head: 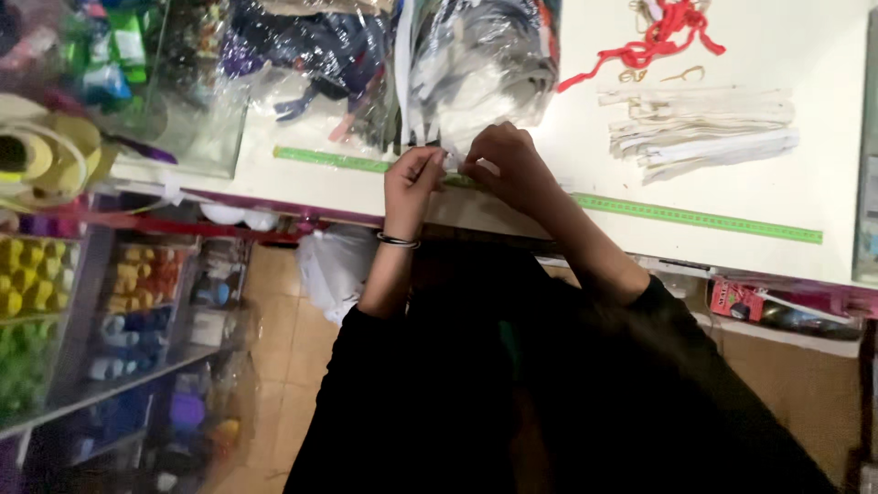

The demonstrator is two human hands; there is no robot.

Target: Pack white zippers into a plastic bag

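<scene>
Both hands meet at the near edge of a white counter [823,119], the left hand [412,183] and right hand [501,157] each pinching an end of a small white strip [451,161] held between them, just above a green measuring tape [695,218] fixed along the edge. Clear plastic bags of fabric goods [476,64] lie just behind; a pile of white strips [704,133] and a red cord [663,32] lie well off to the right.
</scene>
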